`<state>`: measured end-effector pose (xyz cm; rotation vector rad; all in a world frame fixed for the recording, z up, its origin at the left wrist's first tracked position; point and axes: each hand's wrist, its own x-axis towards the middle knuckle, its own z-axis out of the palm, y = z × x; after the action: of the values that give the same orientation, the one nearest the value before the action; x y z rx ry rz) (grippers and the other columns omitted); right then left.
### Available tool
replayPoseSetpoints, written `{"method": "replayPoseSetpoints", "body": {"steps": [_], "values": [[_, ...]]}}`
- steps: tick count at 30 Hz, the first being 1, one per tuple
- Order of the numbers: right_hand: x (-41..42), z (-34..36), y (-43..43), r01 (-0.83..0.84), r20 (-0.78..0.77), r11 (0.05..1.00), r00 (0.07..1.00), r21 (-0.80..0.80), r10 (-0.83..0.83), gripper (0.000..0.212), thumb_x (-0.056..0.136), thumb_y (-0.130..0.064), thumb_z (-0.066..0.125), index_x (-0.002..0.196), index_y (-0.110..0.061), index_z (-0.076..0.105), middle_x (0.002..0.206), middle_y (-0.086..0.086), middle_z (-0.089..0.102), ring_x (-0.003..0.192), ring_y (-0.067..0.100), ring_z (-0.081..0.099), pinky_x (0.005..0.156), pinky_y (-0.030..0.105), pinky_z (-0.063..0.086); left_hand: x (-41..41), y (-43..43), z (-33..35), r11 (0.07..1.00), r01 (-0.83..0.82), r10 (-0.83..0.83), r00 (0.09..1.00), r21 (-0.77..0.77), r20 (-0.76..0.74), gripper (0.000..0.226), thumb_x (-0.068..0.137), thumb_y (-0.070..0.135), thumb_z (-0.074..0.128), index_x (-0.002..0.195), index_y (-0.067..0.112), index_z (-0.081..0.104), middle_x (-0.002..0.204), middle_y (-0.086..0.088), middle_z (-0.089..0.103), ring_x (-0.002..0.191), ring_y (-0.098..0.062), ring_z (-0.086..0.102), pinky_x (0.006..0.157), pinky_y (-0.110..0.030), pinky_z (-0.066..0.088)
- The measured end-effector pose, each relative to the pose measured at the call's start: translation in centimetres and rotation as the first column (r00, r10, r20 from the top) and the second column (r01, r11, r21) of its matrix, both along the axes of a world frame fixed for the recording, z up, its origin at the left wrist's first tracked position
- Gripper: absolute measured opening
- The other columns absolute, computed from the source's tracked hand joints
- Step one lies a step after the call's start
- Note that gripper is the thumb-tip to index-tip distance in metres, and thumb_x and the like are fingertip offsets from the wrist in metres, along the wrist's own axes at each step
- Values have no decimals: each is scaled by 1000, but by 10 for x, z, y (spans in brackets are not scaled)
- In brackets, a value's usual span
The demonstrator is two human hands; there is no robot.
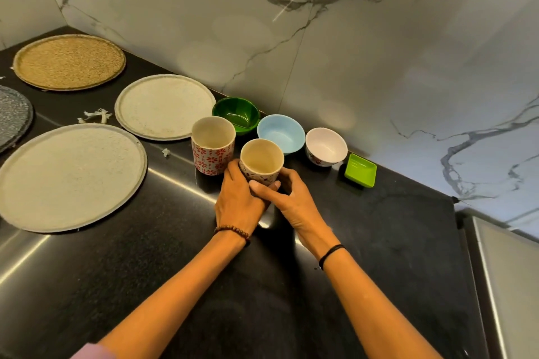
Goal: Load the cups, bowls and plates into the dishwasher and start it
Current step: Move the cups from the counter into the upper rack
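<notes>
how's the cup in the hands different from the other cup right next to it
The held cup is gripped by the left hand and the right hand; the other cup stands on the counter with no hand round it. The other cup shows its red flower pattern plainly; the held cup's side is mostly covered by fingers. The held cup is nearer the camera. Both are upright, with cream insides.

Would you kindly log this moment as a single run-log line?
phase: cup pickup | left hand, right hand: gripping near cup | far cup: upright on counter | lifted: unclear
</notes>
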<state>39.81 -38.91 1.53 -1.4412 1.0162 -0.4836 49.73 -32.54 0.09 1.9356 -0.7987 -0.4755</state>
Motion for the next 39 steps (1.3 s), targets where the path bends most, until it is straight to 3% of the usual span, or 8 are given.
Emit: {"method": "replayPoseSetpoints", "body": {"steps": [7,13,16,19,25,30,34,39], "values": [[-44,5,35,106,50,991,993,82,-111,59,80,-72,57,119,-28,62,118,-9,68,111,6,63,100,40,51,-18,28,12,998,63,-65,995,28,76,69,59,67,77,103,24,45,105,5,60,93,-13,59,74,-33,54],[-110,18,77,240,187,930,936,279,-298,45,94,-51,55,125,-19,63,122,3,69,116,18,64,103,49,49,-74,74,42,973,222,-227,969,-65,-96,72,54,60,81,110,31,46,100,22,58,88,9,58,73,-11,51],[-144,24,102,212,241,837,896,504,-372,54,93,-58,51,129,-18,63,125,13,67,119,28,63,105,50,46,-115,95,50,946,308,-321,935,-104,-152,71,56,52,85,113,32,48,97,25,59,88,18,56,69,-5,48],[-189,28,130,233,290,781,837,579,-464,60,92,-62,50,133,-19,61,128,17,65,120,33,61,103,51,47,-163,119,57,916,374,-397,896,-144,-201,72,58,49,85,116,28,49,100,20,63,89,15,59,66,-6,48],[-299,28,198,258,342,755,772,603,-536,56,92,-61,49,120,-18,70,120,18,68,107,32,66,84,44,56,-269,182,61,862,465,-504,831,-202,-234,82,62,33,88,127,30,38,105,16,62,91,7,63,71,-11,53],[-402,25,269,335,339,733,721,592,-604,48,91,-54,53,109,-15,75,112,21,70,100,35,68,86,47,55,-368,245,56,786,579,-618,752,-218,-232,86,65,34,86,133,31,33,109,21,58,99,4,62,79,-16,54],[-483,15,331,447,324,681,640,580,-696,53,89,-53,56,120,-12,68,111,21,69,98,35,67,80,44,55,-442,291,50,699,689,-713,648,-193,-268,83,63,39,82,130,36,32,111,20,56,98,8,61,73,-10,52],[-556,-5,394,531,263,536,504,656,-822,45,91,-52,55,105,-14,75,102,19,69,92,35,62,72,41,47,-505,326,37,574,815,-785,520,-82,-337,84,61,45,83,129,36,35,109,22,58,98,10,59,77,-17,56]]}}
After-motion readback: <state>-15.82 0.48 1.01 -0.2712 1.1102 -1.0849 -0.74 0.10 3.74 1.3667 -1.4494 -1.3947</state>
